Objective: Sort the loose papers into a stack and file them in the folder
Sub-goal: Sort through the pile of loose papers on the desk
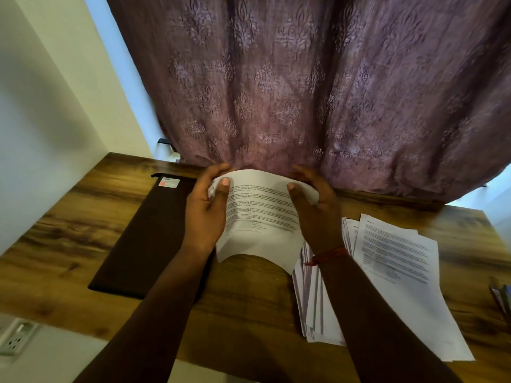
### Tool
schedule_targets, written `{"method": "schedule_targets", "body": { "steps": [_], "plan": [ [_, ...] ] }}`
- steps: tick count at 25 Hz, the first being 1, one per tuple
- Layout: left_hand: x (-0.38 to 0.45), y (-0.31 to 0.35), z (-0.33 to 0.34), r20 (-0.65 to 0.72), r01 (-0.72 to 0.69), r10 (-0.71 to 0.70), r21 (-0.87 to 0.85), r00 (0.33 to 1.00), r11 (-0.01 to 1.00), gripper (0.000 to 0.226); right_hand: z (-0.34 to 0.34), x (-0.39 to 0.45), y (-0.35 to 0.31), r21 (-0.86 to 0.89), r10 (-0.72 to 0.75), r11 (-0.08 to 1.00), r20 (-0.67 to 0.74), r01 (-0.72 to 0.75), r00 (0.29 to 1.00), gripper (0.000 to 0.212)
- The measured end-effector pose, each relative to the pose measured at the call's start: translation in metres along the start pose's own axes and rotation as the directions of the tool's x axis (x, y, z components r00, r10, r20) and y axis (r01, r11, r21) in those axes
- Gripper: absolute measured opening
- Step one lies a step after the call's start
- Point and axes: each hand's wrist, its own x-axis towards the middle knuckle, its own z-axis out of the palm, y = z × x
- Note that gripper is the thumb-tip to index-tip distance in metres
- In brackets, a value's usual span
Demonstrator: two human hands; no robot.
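White printed paper bundle (260, 217) bowed upright, left hand (206, 208) and right hand (315, 208) gripping its sides, likely squaring edges; dark brown flat folder (143, 230) left of it.

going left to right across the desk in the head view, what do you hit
dark folder → left hand → held papers → right hand → loose paper pile, all on the wooden desk.

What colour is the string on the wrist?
Red thread on the right wrist, head view.
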Motion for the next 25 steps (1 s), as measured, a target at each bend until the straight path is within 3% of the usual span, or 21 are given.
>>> {"method": "schedule_targets", "body": {
  "steps": [2,6,10,13,19,22,25],
  "plan": [
    [0.000,-0.003,0.000,-0.004,0.002,-0.002,-0.003,1.000,1.000,0.015,-0.001,0.002,0.002,-0.029,-0.010,1.000,0.039,0.011,0.999,0.013],
    [0.001,-0.007,0.000,-0.024,0.041,-0.043,-0.087,0.999,0.995,0.014,-0.004,0.005,0.003,0.091,0.016,0.996,0.019,-0.018,1.000,0.018],
    [-0.002,-0.010,0.003,0.000,0.191,-0.197,-0.250,0.980,0.949,0.018,0.004,-0.005,0.019,0.274,0.268,0.922,0.056,-0.273,0.962,0.036],
    [-0.011,-0.018,0.004,0.047,0.320,-0.318,-0.231,0.947,0.919,0.022,0.012,-0.018,0.022,0.324,0.412,0.842,0.127,-0.431,0.902,0.023],
    [-0.010,-0.021,0.009,0.033,0.372,-0.376,-0.256,0.926,0.892,0.021,0.031,-0.025,0.025,0.373,0.433,0.830,0.035,-0.414,0.901,0.011],
    [-0.018,-0.028,0.011,0.038,0.400,-0.402,-0.218,0.915,0.890,0.025,0.038,-0.033,0.030,0.396,0.454,0.826,-0.046,-0.402,0.890,0.015],
    [-0.025,-0.031,0.011,0.035,0.399,-0.402,-0.225,0.915,0.889,0.026,0.041,-0.038,0.031,0.431,0.471,0.804,-0.040,-0.410,0.881,0.014]
  ]
}}
